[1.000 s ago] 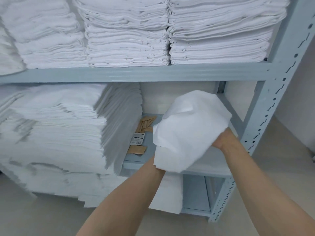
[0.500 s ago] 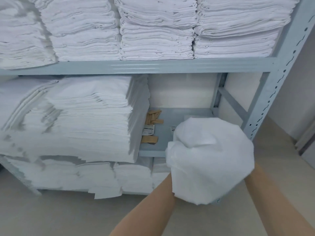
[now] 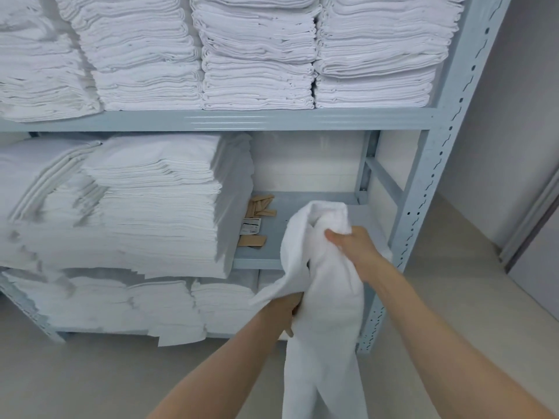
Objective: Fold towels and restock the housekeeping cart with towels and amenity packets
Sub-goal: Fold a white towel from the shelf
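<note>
A white towel (image 3: 323, 313) is held in front of the grey metal shelving unit (image 3: 423, 189), hanging loose and unfolded from about the centre of the view down to 6 o'clock. Its upper end is gripped by the right hand (image 3: 354, 246), whose fingers are curled round a bunched fold at roughly 3 o'clock from the centre. Lower, at about 7 o'clock from that hand, the left hand (image 3: 287, 309) is closed on the towel's left edge, partly hidden by the cloth.

Behind the towel, on the bare part of the middle shelf, tan amenity packets (image 3: 260, 205) are seen lying just beside a tall stack of folded white linen (image 3: 157, 201), which fills the 9 o'clock side. A white labelled packet (image 3: 251, 228) lies among them. Stacks of folded towels (image 3: 257, 52) are ranged along the top shelf at 12 o'clock, and more linen (image 3: 127, 306) is stored on the bottom shelf.
</note>
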